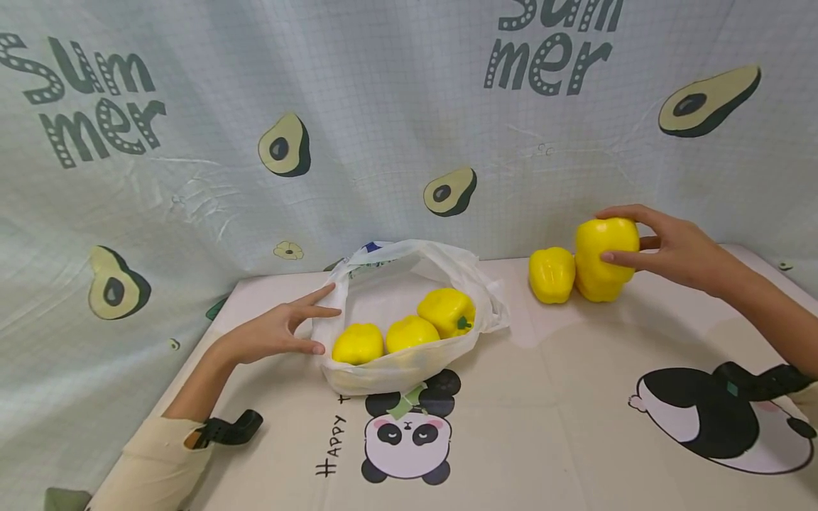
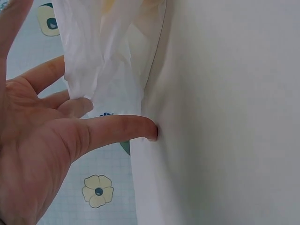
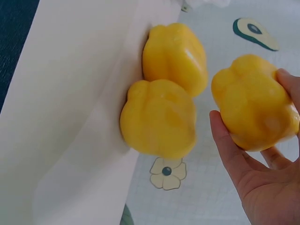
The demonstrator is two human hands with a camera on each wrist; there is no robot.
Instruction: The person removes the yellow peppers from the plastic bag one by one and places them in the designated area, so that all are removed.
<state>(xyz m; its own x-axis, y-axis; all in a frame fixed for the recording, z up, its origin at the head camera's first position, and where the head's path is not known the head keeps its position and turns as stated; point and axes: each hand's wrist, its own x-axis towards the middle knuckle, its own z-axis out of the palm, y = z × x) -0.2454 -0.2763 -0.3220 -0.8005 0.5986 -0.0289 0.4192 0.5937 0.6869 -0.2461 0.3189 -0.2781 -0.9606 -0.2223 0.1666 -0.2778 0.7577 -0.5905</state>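
In the head view my right hand (image 1: 684,252) grips a yellow bell pepper (image 1: 603,238) at the right of the table. Another yellow pepper (image 3: 159,119) stands directly below it, apart from the held one in the right wrist view. A second standing pepper (image 1: 552,275) is just to the left. My left hand (image 1: 271,335) has its fingers spread at the left side of a white plastic bag (image 1: 377,380), fingertips touching its edge. The bag's mouth gapes, showing yellow peppers inside: one at left (image 1: 358,344), one in the middle (image 1: 412,332) and one with a green stem (image 1: 447,312).
A pale tablecloth (image 1: 511,440) with panda prints covers the table. Behind its back edge hangs a light curtain (image 1: 383,106) printed with avocados and lettering. Each wrist wears a black strap; the left one (image 1: 233,428) sits by a beige sleeve (image 1: 160,454).
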